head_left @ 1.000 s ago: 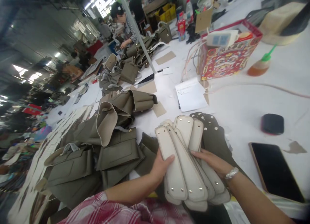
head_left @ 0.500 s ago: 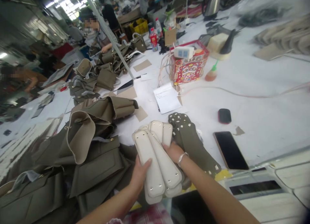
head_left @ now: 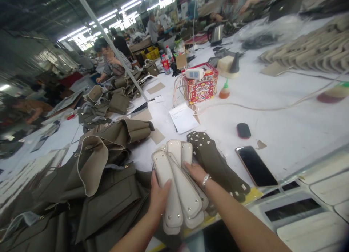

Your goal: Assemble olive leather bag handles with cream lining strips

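Several cream leather strips with rounded ends and small metal rivets lie fanned in overlapping stacks near the table's front edge. My left hand is closed around the left stack, thumb on top and fingers at its outer side. From the right, my right hand grips the edge of the right-hand strips, its fingertips partly hidden among them. Just beyond that hand is a pile of olive-green strips with pale squares at their ends. Olive-green leather bag pieces are heaped to the left of my left hand.
A phone and a small dark oval object lie on the right. Farther back are a paper pad, a red patterned box, a cable and a small glue bottle. A metal pole rises left of centre. Co-workers sit beyond.
The camera view has tilted up and shifted right, bringing more of the right side into view. Both hands keep their hold on the cream strips, which have barely moved.
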The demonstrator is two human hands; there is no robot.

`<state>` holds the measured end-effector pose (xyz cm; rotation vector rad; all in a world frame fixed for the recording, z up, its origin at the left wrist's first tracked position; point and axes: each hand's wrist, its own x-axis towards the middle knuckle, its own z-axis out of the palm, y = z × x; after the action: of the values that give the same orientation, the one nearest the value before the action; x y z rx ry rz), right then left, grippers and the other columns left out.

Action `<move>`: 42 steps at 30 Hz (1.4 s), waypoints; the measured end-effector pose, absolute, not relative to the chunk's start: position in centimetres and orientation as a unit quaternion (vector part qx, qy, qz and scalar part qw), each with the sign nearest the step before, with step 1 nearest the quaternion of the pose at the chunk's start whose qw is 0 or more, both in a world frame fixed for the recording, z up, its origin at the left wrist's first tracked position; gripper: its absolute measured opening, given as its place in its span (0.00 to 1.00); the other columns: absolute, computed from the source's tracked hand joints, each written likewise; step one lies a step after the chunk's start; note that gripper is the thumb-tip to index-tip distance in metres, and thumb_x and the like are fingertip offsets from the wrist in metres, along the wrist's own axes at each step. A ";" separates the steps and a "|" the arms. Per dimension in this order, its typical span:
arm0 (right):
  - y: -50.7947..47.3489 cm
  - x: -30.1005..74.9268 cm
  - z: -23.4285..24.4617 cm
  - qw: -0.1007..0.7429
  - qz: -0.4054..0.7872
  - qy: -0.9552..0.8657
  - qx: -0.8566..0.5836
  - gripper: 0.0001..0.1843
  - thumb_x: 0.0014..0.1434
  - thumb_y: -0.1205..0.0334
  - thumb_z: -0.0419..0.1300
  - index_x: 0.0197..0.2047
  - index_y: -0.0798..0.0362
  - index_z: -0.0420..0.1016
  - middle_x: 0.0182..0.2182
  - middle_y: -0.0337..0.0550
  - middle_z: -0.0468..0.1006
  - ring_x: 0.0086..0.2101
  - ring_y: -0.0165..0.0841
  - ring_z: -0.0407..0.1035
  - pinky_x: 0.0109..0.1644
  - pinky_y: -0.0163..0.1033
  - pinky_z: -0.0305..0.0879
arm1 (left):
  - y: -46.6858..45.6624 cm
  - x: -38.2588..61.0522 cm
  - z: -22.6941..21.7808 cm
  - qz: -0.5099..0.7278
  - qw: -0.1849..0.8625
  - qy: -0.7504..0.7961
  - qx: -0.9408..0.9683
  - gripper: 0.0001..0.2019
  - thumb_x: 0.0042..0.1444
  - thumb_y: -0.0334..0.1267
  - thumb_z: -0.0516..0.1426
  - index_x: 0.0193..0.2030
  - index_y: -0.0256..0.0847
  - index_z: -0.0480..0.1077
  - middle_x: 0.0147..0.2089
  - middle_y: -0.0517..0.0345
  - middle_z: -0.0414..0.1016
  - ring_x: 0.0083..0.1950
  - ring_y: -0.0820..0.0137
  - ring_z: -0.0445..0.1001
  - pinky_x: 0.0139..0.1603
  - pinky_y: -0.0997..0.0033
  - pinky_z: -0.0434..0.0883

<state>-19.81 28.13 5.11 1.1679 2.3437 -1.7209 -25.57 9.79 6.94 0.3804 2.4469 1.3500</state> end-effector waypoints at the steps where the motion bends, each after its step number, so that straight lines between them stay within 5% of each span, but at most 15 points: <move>1: 28.0 -20.1 5.2 0.004 -0.534 0.762 0.367 0.20 0.63 0.55 0.47 0.37 0.60 0.74 0.34 0.53 0.77 0.36 0.37 0.72 0.39 0.36 0.64 | 9.9 -25.7 6.9 0.439 0.109 0.872 0.185 0.41 0.53 0.45 0.58 0.67 0.38 0.41 0.67 0.43 0.46 0.67 0.58 0.48 0.66 0.57 0.49; 4: 26.9 -20.3 5.9 -0.019 -0.464 0.815 0.345 0.19 0.62 0.55 0.48 0.35 0.61 0.74 0.33 0.58 0.76 0.36 0.42 0.71 0.39 0.40 0.62 | 10.2 -25.9 6.6 0.345 -0.012 0.870 0.351 0.43 0.52 0.43 0.58 0.68 0.38 0.36 0.70 0.45 0.33 0.70 0.57 0.34 0.67 0.53 0.41; 8: 24.3 -19.4 6.5 -0.092 -0.380 0.865 0.314 0.17 0.63 0.57 0.47 0.41 0.59 0.72 0.36 0.56 0.76 0.37 0.41 0.70 0.40 0.40 0.60 | 10.1 -25.8 5.4 0.290 -0.035 0.859 0.420 0.32 0.53 0.41 0.57 0.64 0.44 0.53 0.70 0.54 0.25 0.69 0.54 0.30 0.66 0.50 0.42; 14: 19.8 -16.3 6.9 -0.273 -0.286 0.840 0.370 0.20 0.65 0.54 0.41 0.42 0.58 0.69 0.35 0.53 0.74 0.37 0.38 0.69 0.40 0.37 0.59 | 7.7 -26.8 3.4 0.352 0.031 0.850 0.390 0.30 0.54 0.42 0.55 0.64 0.46 0.54 0.70 0.53 0.28 0.70 0.57 0.31 0.67 0.55 0.42; 19: 19.7 -12.1 14.2 -0.494 -0.229 0.747 0.383 0.20 0.62 0.48 0.46 0.40 0.56 0.68 0.33 0.50 0.75 0.34 0.38 0.68 0.35 0.39 0.60 | 5.8 -27.7 4.6 0.359 0.083 0.851 0.374 0.36 0.51 0.38 0.57 0.66 0.43 0.48 0.70 0.47 0.30 0.70 0.56 0.33 0.67 0.58 0.41; 21: 20.1 -11.0 17.4 -0.459 -0.296 0.766 0.340 0.21 0.60 0.47 0.49 0.43 0.56 0.67 0.37 0.50 0.75 0.35 0.37 0.68 0.35 0.38 0.62 | 5.5 -28.0 5.4 0.342 0.109 0.858 0.368 0.37 0.51 0.37 0.57 0.66 0.42 0.46 0.70 0.45 0.31 0.70 0.56 0.34 0.67 0.58 0.40; 25: 18.4 -12.6 18.2 -0.171 -0.391 0.859 0.281 0.23 0.62 0.46 0.47 0.50 0.54 0.66 0.42 0.46 0.75 0.36 0.34 0.69 0.37 0.36 0.64 | 5.1 -28.8 6.3 0.327 0.146 0.859 0.365 0.36 0.50 0.38 0.57 0.65 0.41 0.48 0.70 0.43 0.32 0.69 0.56 0.34 0.67 0.57 0.40; 27: 16.7 -14.5 15.3 -0.110 -0.353 0.879 0.302 0.21 0.53 0.52 0.60 0.47 0.55 0.70 0.40 0.47 0.76 0.38 0.36 0.70 0.41 0.36 0.64 | 4.3 -29.7 6.6 0.340 0.150 0.857 0.357 0.37 0.48 0.38 0.58 0.65 0.41 0.49 0.70 0.43 0.33 0.69 0.54 0.37 0.66 0.56 0.43; 31: 14.8 -16.7 9.2 -0.088 -0.296 0.877 0.367 0.30 0.51 0.55 0.62 0.55 0.60 0.65 0.44 0.57 0.73 0.44 0.43 0.68 0.48 0.42 0.60 | 1.5 -31.9 8.1 0.367 0.139 0.868 0.303 0.35 0.51 0.38 0.55 0.65 0.43 0.48 0.70 0.45 0.34 0.68 0.55 0.43 0.65 0.58 0.50; 36: 15.2 -16.9 7.8 -0.104 -0.312 0.877 0.351 0.28 0.49 0.53 0.64 0.52 0.56 0.69 0.39 0.50 0.75 0.40 0.39 0.69 0.44 0.40 0.62 | 1.4 -31.4 11.6 0.452 0.052 0.846 0.276 0.32 0.54 0.43 0.55 0.65 0.48 0.50 0.69 0.50 0.37 0.68 0.56 0.44 0.64 0.57 0.52; 42: 16.3 -17.4 7.7 -0.137 -0.374 0.850 0.345 0.11 0.61 0.59 0.54 0.41 0.58 0.72 0.31 0.40 0.75 0.31 0.29 0.69 0.38 0.37 0.66 | 6.8 -26.3 9.1 0.446 -0.011 0.841 0.304 0.18 0.55 0.43 0.55 0.52 0.44 0.67 0.66 0.47 0.49 0.65 0.51 0.50 0.61 0.44 0.52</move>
<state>-17.38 16.31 7.67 1.1914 2.9306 -1.2886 -26.28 6.80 9.05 0.9628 2.6625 1.4129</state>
